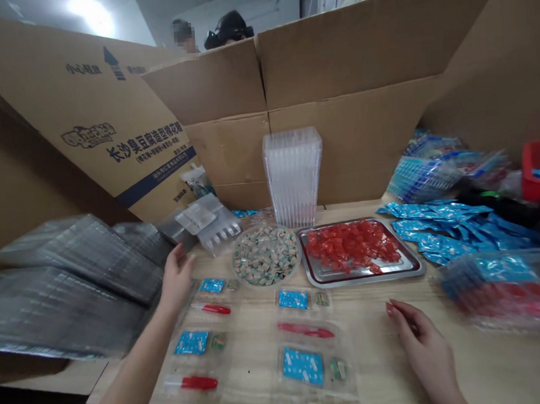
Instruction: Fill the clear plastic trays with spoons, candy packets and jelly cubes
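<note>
Four clear trays (299, 317) lie on the table (253, 380) between your hands in the head view; their thin plastic suggests they're light, slick and easily bent, so take them by the rims. Your left hand (178, 274), loosely bent beside clear packs (216, 220), and half-curled right hand (419, 333) show nothing gripped. Blur softens your left fingertips; the nearest right tray is cut off below.

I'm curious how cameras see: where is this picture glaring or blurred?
Head view: glare surrounds the ceiling light, upper left; same head view: the plastic tray stacks, left, and filled packs, right, look smeared, while the red pieces look clearer.
</note>
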### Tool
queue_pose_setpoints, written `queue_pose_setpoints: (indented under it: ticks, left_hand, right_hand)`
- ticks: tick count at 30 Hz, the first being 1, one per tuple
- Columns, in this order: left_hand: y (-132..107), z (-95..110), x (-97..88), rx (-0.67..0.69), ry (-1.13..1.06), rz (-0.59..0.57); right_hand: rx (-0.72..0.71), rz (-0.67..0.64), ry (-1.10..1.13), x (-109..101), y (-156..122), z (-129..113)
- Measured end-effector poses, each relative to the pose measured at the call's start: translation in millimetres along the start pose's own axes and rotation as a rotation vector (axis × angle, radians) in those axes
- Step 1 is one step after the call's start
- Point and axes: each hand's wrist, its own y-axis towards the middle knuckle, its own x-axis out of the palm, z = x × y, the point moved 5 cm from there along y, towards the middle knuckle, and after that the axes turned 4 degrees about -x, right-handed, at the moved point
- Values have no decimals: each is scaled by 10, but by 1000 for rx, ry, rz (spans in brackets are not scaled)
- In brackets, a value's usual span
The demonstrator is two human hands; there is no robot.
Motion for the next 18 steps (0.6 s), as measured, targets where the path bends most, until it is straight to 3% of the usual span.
queue_pose_setpoints:
  ticks: [2, 6, 10, 12, 14, 17, 18]
  left_hand:
    - [-503, 98, -42, 117, 51, -84]
    - [-1443, 249, -65, 308, 204, -132]
    - [-1908, 197, 45, 231, 227, -204]
    - [-1944, 116, 119, 145, 186, -253]
    - [-1835, 54, 191, 107, 127, -290]
    - [-1331, 8, 230, 93, 29, -233]
    - [-1082, -5, 201, 77, 28, -148]
  right_hand:
    - [-5, -7, 24, -3, -10, -19]
    - [13, -1, 123, -33, -30, -54]
    - [72, -5, 210, -82, -63, -46]
    - [87, -17, 215, -112, -91, -28]
    - [95, -25, 189, -140, -117, -3]
    - [112, -13, 127, -158, -136, 27]
    - [121, -12, 104, -153, -135, 32]
